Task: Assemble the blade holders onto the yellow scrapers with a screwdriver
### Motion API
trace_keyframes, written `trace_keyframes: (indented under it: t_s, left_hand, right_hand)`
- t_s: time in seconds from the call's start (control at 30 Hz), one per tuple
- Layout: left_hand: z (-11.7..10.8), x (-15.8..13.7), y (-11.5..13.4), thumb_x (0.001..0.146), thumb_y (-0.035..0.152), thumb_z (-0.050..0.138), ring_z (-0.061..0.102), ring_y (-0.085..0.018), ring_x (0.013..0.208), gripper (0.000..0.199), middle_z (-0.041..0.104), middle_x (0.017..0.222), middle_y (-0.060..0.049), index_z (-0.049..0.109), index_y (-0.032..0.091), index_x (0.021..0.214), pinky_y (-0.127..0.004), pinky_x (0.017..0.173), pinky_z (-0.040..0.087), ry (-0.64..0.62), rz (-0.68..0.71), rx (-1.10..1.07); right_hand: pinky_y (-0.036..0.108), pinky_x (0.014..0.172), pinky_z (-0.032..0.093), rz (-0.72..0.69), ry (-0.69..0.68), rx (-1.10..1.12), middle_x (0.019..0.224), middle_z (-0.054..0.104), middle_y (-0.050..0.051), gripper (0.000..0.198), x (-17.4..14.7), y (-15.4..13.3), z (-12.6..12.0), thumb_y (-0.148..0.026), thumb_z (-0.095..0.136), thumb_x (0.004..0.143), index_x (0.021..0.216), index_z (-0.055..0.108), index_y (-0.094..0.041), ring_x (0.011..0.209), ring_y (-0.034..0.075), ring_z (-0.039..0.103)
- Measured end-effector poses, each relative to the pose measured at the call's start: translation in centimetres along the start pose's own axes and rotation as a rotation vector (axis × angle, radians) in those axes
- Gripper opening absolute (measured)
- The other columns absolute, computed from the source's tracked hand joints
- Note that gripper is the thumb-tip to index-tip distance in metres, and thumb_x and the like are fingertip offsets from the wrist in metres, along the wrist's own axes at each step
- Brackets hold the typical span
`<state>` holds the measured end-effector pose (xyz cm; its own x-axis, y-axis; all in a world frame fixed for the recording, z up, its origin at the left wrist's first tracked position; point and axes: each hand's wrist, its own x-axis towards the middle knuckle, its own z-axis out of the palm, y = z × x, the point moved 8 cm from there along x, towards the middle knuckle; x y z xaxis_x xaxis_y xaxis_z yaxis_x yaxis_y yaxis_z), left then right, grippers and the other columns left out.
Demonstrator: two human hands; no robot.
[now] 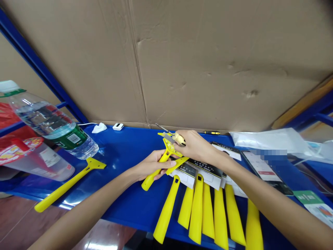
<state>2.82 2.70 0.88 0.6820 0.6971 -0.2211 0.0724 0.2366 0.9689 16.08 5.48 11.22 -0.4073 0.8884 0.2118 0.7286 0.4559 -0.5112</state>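
My left hand (153, 166) grips the yellow scraper (163, 163); my right hand (195, 146) clasps the screwdriver (173, 136), whose tip could slip off.

Both forearms reach forward, left hand (152, 166) and right hand (195, 146) clenched, nearly touching.

Big brown cardboard sheet (208, 62) fills wall beyond hands, vertical seam running down it, dents and creases on its right half. Blue metal frame bar (39, 66) slants down far left of hands; another blue bar (312, 111) far right, with wooden strip beside it. Glossy blue desk (125, 149) under hands, light glaring off its near edge. Reddish-brown shiny floor (15, 225) below left, reflecting bright patches.
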Motion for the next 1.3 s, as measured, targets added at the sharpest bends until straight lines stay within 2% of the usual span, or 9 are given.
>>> trace_keyframes:
  t_s: [0.17,0.3,0.4,0.5,0.63,0.77,0.93,1.1,1.3]
  left_hand:
    - [-0.3,0.1,-0.2,0.093,0.052,0.087,0.047,-0.006,0.043,0.057,0.059,0.073,0.005,0.067,0.016,0.132,-0.017,0.037,0.035,0.017,-0.001,0.003]
    - [-0.4,0.2,-0.2,0.093,0.052,0.087,0.049,-0.006,0.044,0.057,0.058,0.072,0.005,0.068,0.015,0.131,-0.017,0.038,0.036,0.025,0.006,0.008]
    - [-0.5,0.2,-0.3,0.092,0.052,0.088,0.050,-0.006,0.044,0.056,0.060,0.074,0.004,0.068,0.015,0.128,-0.017,0.037,0.036,0.038,-0.007,0.007]
    - [-0.5,0.2,-0.4,0.091,0.052,0.089,0.050,-0.005,0.042,0.054,0.062,0.075,0.004,0.069,0.015,0.123,-0.018,0.037,0.034,0.046,-0.030,-0.003]
    - [-0.4,0.1,-0.2,0.088,0.053,0.090,0.047,-0.005,0.038,0.053,0.061,0.071,0.005,0.070,0.014,0.117,-0.018,0.036,0.031,0.055,-0.041,-0.045]
    - [-0.3,0.2,-0.1,0.087,0.054,0.090,0.046,-0.005,0.036,0.049,0.063,0.068,0.004,0.069,0.014,0.106,-0.019,0.034,0.029,0.061,-0.047,-0.048]
    - [-0.3,0.0,0.0,0.088,0.051,0.090,0.048,-0.005,0.037,0.047,0.070,0.073,0.001,0.066,0.016,0.106,-0.018,0.035,0.031,0.059,-0.052,-0.069]
    - [-0.1,0.0,0.2,0.088,0.047,0.091,0.053,-0.006,0.040,0.045,0.076,0.076,-0.005,0.062,0.016,0.102,-0.016,0.036,0.033,0.016,-0.039,-0.090]
    - [0.6,-0.1,0.3,0.083,0.041,0.096,0.055,-0.005,0.041,0.046,0.081,0.086,-0.011,0.060,0.016,0.097,-0.017,0.036,0.033,-0.067,-0.075,-0.067]
  right_hand:
    - [0.032,0.066,0.034,0.036,0.013,-0.020,0.084,0.072,0.002,0.016,0.0,0.7,-0.7,-0.022,0.072,0.091,0.085,0.057,-0.023,0.070,0.018,0.057]
    - [0.032,0.068,0.035,0.040,0.074,-0.047,0.085,0.073,0.003,0.018,0.1,1.3,-1.5,-0.026,0.075,0.094,0.088,0.058,-0.023,0.072,0.019,0.058]
    - [0.031,0.068,0.039,0.044,0.118,0.040,0.084,0.075,0.000,0.018,0.1,1.7,-2.1,-0.022,0.079,0.090,0.094,0.061,-0.023,0.071,0.018,0.060]
    - [0.031,0.074,0.045,0.001,0.113,0.149,0.095,0.082,-0.001,0.019,0.1,1.6,-2.0,-0.018,0.078,0.090,0.103,0.067,-0.023,0.079,0.018,0.069]
    - [0.033,0.073,0.042,-0.008,0.085,0.032,0.090,0.080,0.000,0.006,0.2,1.4,-1.2,-0.021,0.076,0.090,0.093,0.071,-0.023,0.077,0.019,0.067]
    - [0.034,0.073,0.041,-0.011,0.026,-0.028,0.096,0.079,0.003,0.006,0.2,1.5,-0.3,-0.023,0.072,0.093,0.099,0.070,-0.022,0.080,0.020,0.065]
    - [0.033,0.073,0.042,-0.026,-0.051,0.131,0.092,0.076,0.001,0.007,0.3,2.0,-0.5,-0.027,0.070,0.094,0.097,0.072,-0.021,0.077,0.018,0.061]
    - [0.034,0.075,0.045,-0.012,-0.146,0.344,0.095,0.077,0.003,0.030,0.4,2.6,-0.4,-0.051,0.077,0.094,0.097,0.079,-0.021,0.083,0.020,0.063]
    - [0.033,0.074,0.044,0.009,-0.028,0.400,0.087,0.076,0.002,0.021,0.7,2.3,-0.7,-0.041,0.083,0.087,0.089,0.077,-0.020,0.080,0.018,0.061]
